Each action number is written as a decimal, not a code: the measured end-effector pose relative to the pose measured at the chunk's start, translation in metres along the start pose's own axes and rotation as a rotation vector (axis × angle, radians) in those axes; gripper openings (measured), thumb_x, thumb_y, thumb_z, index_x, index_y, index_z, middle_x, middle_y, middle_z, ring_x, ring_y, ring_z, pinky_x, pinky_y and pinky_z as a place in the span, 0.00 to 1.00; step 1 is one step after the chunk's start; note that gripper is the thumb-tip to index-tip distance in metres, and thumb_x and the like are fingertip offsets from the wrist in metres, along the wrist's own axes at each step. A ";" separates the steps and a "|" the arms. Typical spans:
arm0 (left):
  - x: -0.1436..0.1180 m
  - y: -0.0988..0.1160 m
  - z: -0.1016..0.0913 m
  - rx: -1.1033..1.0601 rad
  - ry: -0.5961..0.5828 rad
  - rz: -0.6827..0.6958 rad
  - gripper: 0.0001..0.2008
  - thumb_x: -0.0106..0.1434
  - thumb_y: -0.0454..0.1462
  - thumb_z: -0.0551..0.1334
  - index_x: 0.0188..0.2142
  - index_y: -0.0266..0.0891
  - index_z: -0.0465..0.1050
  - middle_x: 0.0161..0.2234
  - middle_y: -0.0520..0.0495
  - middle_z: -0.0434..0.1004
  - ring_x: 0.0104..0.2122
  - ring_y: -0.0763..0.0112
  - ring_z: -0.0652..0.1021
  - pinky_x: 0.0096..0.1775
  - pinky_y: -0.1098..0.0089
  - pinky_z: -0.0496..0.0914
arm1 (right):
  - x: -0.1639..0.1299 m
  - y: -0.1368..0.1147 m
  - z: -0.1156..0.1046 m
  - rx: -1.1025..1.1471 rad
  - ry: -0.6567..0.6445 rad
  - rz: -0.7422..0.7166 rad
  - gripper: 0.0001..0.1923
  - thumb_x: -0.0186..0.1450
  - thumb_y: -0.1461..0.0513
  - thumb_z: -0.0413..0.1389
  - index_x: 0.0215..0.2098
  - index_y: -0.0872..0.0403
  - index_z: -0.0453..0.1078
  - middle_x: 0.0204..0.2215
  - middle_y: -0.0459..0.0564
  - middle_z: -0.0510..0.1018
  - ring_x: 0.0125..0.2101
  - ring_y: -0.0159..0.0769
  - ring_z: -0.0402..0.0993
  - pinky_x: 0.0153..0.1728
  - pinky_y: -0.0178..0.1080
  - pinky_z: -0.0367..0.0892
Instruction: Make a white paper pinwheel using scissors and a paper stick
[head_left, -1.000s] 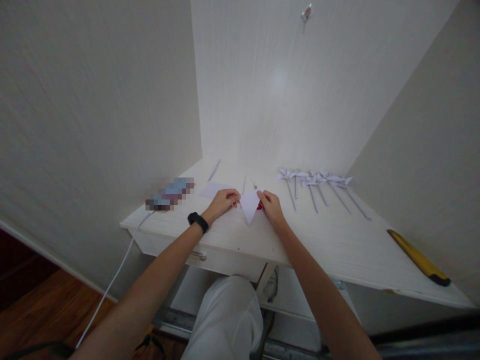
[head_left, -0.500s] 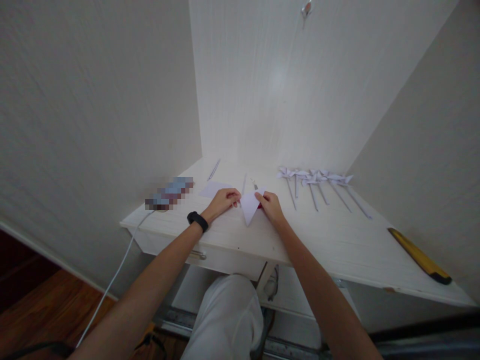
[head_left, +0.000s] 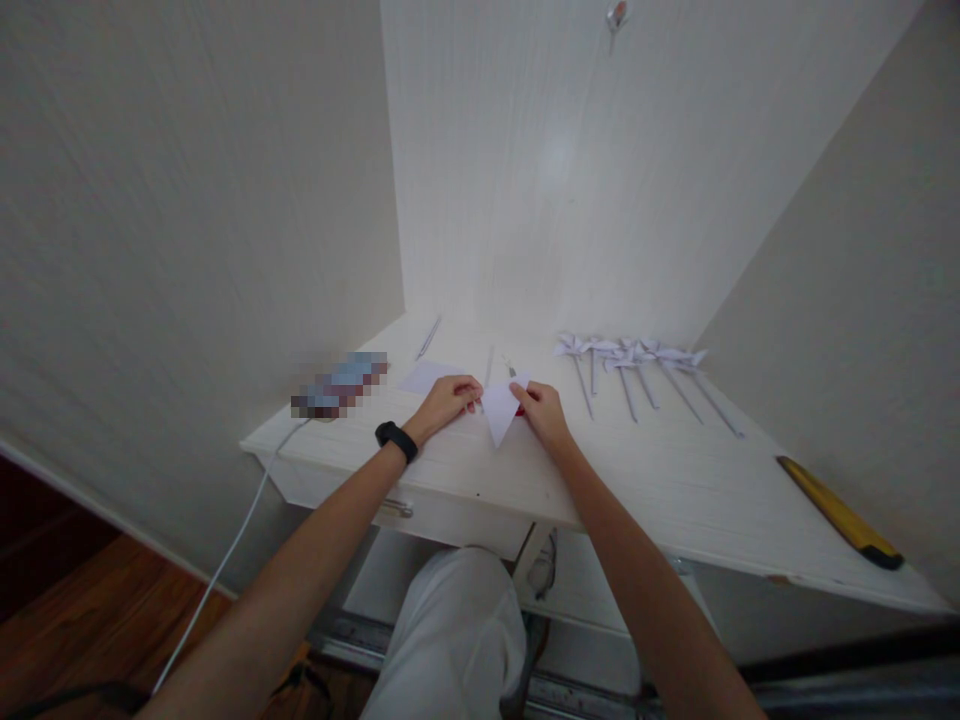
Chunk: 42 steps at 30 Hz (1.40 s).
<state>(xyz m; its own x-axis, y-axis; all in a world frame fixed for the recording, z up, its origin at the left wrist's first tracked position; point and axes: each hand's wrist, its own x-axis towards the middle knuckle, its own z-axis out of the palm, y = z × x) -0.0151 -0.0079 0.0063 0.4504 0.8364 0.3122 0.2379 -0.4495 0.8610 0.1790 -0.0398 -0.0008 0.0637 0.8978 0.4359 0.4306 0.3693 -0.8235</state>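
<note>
A folded piece of white paper (head_left: 501,412), its lower end pointed, hangs between my two hands just above the desk. My left hand (head_left: 452,400), with a black band on the wrist, is closed in a pinch at the paper's left corner. Thumb and fingers of my right hand (head_left: 543,410) grip the upper right edge. Partly hidden behind the paper lies a tool with a grey tip (head_left: 512,372) and a red part (head_left: 520,411), probably scissors. A thin white paper stick (head_left: 489,366) lies just beyond, and flat white paper (head_left: 431,376) rests behind my left hand.
Several white paper pinwheels on sticks (head_left: 634,355) lie at the back right of the white desk (head_left: 645,480). More thin sticks (head_left: 428,338) are at the back left. A blurred-out device (head_left: 341,385) with a white cable sits left; a yellow-and-black tool (head_left: 836,510) lies right.
The paper's lower point has lifted slightly and shifted a little to the right. Both hands stay almost in place, still holding it.
</note>
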 end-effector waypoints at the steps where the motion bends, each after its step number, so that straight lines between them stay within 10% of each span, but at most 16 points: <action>1: 0.000 0.000 0.000 -0.002 -0.001 0.000 0.10 0.57 0.41 0.58 0.28 0.35 0.71 0.21 0.50 0.72 0.21 0.75 0.70 0.25 0.74 0.60 | 0.000 0.000 0.000 0.001 -0.003 0.002 0.20 0.58 0.48 0.51 0.20 0.55 0.66 0.18 0.45 0.68 0.22 0.33 0.63 0.25 0.35 0.57; 42: 0.005 -0.007 -0.002 -0.063 0.084 -0.013 0.11 0.56 0.42 0.58 0.28 0.35 0.71 0.21 0.50 0.71 0.21 0.74 0.70 0.25 0.73 0.61 | -0.003 -0.003 -0.001 -0.006 -0.017 -0.056 0.24 0.62 0.48 0.49 0.14 0.53 0.59 0.14 0.44 0.64 0.20 0.31 0.59 0.25 0.35 0.55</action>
<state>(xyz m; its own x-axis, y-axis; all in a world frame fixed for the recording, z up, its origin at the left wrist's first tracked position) -0.0162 -0.0002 0.0021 0.3729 0.8667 0.3314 0.1879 -0.4203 0.8877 0.1787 -0.0442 0.0007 0.0238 0.8799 0.4745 0.4386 0.4173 -0.7959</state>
